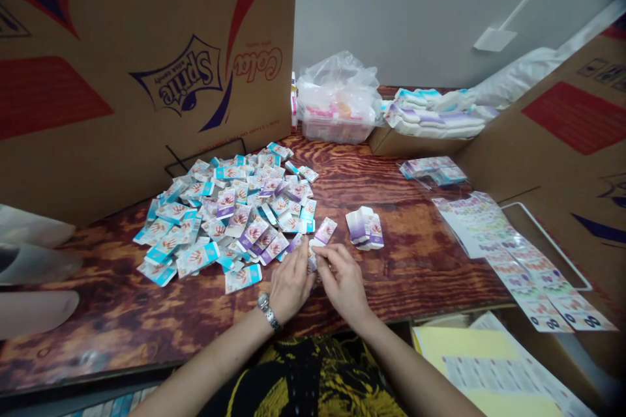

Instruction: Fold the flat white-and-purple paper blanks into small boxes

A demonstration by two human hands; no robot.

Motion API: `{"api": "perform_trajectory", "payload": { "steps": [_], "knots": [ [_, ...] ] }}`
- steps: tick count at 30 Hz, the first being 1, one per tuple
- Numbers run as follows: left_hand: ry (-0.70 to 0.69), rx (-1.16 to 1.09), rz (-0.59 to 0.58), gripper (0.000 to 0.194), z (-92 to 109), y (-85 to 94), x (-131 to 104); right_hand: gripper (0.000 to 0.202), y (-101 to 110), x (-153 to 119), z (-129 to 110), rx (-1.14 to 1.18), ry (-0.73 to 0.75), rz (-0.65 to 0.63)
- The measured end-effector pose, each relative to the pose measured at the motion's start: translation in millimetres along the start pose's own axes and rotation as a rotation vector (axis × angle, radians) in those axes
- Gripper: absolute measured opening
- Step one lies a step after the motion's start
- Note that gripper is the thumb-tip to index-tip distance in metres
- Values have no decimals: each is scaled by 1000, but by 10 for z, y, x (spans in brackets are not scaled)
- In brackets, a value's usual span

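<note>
Between my two hands is a small white-and-purple box (312, 257), partly hidden by the fingers. My left hand (291, 283), with a metal watch on its wrist, is closed against the box's left side. My right hand (342, 281) pinches at its right side, thumb and index finger together. A large heap of small blue and purple printed boxes (225, 203) lies to the left on the wood-patterned table (415, 260). One purple box (325, 230) lies just beyond my fingertips. To the right is a small group of purple boxes (365, 228).
Large cartons stand at the left (147, 78) and right (562, 143). At the back are a plastic-wrapped tub (337, 107) and an open carton of packets (420, 142). Printed sticker sheets (528, 267) lie at the right, yellow papers (479, 358) below the table edge.
</note>
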State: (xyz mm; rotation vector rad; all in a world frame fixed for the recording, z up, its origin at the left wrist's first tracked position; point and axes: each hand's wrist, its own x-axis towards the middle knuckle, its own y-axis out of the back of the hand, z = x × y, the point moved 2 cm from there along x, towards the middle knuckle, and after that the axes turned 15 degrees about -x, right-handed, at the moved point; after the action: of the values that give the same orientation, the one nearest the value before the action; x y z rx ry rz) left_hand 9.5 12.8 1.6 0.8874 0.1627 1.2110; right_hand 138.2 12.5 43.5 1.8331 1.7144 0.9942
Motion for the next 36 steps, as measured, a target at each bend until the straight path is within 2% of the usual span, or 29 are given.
{"api": "perform_trajectory", "payload": {
  "steps": [3,5,7,9,11,12,14,16,19,22,25,29,32,34,36],
  "knots": [
    [23,22,13,68,-8,-13,27,32,-24,-63,-62,-49,94,6],
    [31,43,22,67,-32,39,130,37,-32,-63,-39,-22,127,-25],
    [10,79,64,68,-56,168,299,40,-23,-27,61,62,79,-51],
    [-22,134,182,73,-63,344,467,40,-1,12,219,111,-3,-42],
    [-57,178,289,78,-46,465,533,33,4,14,384,45,-27,-58],
    [-89,183,281,77,-30,469,510,30,-9,-7,455,-30,-7,-90],
    [-163,159,134,68,-2,347,354,26,-66,-89,568,-207,58,-157],
    [-179,142,-50,56,-13,120,109,29,-148,-194,637,-370,111,-177],
    [-88,168,-147,47,-118,-179,-187,35,-279,-310,675,-527,141,-154],
    [-76,164,-158,45,-228,-298,-258,34,-378,-350,670,-566,162,-132],
    [-92,141,-138,44,-266,-288,-219,30,-420,-340,649,-488,155,-96],
    [-54,161,-110,48,-199,-259,-216,13,-410,-275,602,-247,1,-30],
    [-2,161,-83,62,-130,-252,-234,11,-388,-202,538,-127,-135,-30],
    [23,136,-55,69,-108,-243,-227,11,-357,-156,474,-65,-178,-43],
    [23,90,-18,67,-109,-223,-201,12,-307,-119,398,-2,-169,-64]
  ]
}}
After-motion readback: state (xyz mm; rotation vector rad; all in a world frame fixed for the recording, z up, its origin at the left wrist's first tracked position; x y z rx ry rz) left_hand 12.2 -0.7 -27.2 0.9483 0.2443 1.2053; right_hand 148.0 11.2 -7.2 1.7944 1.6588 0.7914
